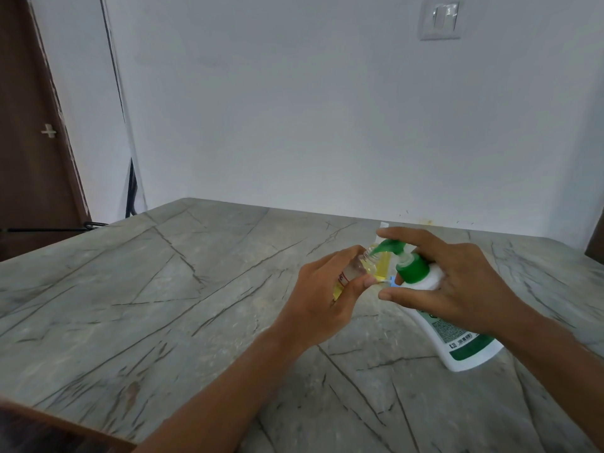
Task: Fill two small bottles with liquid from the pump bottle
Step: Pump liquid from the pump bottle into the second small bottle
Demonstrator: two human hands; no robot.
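Head view: left hand [327,295] fingers [359,284] pinch the small bottle [354,269] at the pump bottle [457,344] nozzle; right hand [457,282] fingers [425,237], spread, grip its pump.

Visible are two hands (left hand [327,299], right hand [457,282]), one pump bottle [457,341], two small bottles (clear bottle [356,266], yellow-filled bottle [384,264]), one table [163,289], one wall switch [441,18] and one door [32,142].

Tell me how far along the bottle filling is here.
Done: possibly one bottle; a yellow-filled container behind the hands is partly hidden. In hand: the left hand holds a small clear bottle at the nozzle of the pump bottle, gripped by the right hand. Left: this bottle shows yellow only at its lower end.
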